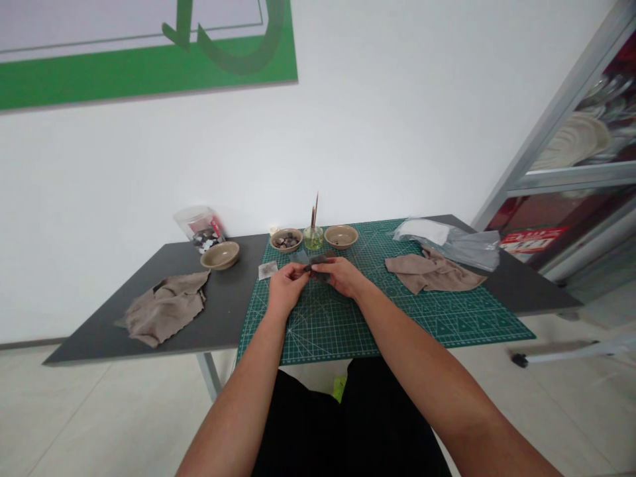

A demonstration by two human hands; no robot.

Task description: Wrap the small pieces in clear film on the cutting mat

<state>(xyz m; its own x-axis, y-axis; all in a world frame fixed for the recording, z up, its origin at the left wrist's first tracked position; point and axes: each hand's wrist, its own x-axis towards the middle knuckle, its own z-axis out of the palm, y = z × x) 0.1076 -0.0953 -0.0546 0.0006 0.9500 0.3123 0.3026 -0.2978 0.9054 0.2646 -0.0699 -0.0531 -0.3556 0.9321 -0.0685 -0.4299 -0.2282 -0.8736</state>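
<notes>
Above the green cutting mat (328,331), my two hands meet close together. My left hand (289,285) pinches a small dark piece (307,267) between its fingertips. My right hand (342,274) is closed on a thin dark grey sheet (322,260), its fingers up against the small piece. What the sheet is made of is too small to tell. Beside my left hand lies a small light-grey square (267,270) with a smudged middle. Just beyond the hands stand a bowl of dark chips (287,241), a glass jar (313,238) with thin sticks upright in it, and another bowl (341,236).
On the left of the grey table (233,324) are a brown cloth (166,308), a bowl (220,256) and a tipped clear tub (199,225) with pieces inside. A second brown cloth (432,271) and a plastic bag (462,245) lie on the right. A wall (377,132) rises behind.
</notes>
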